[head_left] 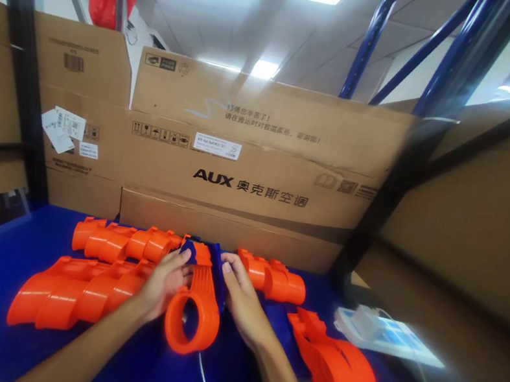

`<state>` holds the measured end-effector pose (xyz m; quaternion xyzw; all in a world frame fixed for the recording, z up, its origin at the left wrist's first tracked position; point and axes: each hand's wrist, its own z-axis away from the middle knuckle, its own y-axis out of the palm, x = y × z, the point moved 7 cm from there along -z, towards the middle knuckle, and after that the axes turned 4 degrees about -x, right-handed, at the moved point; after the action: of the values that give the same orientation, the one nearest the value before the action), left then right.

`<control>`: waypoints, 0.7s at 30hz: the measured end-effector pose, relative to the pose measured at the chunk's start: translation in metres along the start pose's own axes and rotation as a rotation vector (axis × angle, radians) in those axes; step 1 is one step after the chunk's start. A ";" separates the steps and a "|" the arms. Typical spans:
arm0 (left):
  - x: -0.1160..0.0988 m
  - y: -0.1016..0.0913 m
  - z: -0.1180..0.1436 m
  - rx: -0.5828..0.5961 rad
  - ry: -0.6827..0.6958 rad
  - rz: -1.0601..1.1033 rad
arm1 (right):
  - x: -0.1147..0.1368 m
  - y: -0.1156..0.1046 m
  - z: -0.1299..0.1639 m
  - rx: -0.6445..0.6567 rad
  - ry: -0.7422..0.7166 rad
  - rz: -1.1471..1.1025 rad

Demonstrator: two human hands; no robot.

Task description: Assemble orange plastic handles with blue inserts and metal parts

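Hands meet at the centre of the clock, around one bright orange plastic piece with a round ring end [212, 327]. The left hand [165, 287] pinches the left end of a dark blue part [219, 277] at the piece's top; the right hand [239, 294] grips that blue part's right side, thumb along its edge. The ring hangs toward 6 o'clock, near a thin white cable [206, 380].

Similar orange pieces stand in rows: a near row [68, 296] at 9 o'clock, partly behind the left forearm, a far row [110, 243] at 10, and a shorter row [285, 286] at 2, just beyond the right hand. A small orange cluster [335, 376] lies between 3 and 4, leaving a strip of blue surface [129, 370] between it and the right forearm. A white power strip [401, 342] sits past it at 3, near the right edge.

Brown printed cardboard [258, 172] closes the far edge at 12. Bare blue runs toward 7 o'clock and along the left edge.
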<state>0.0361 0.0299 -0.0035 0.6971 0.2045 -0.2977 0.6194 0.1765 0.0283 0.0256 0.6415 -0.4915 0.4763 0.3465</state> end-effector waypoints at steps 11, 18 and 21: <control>-0.008 -0.004 -0.004 -0.030 0.183 -0.184 | 0.023 -0.015 0.003 -0.157 -0.265 0.224; -0.012 -0.003 -0.001 -0.046 0.236 -0.205 | 0.034 -0.021 0.006 -0.137 -0.358 0.314; -0.012 -0.001 0.000 -0.025 0.240 -0.212 | 0.031 -0.022 0.004 -0.131 -0.346 0.308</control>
<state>0.0263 0.0308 0.0041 0.6945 0.3532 -0.2734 0.5640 0.2002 0.0213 0.0548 0.6072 -0.6655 0.3734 0.2212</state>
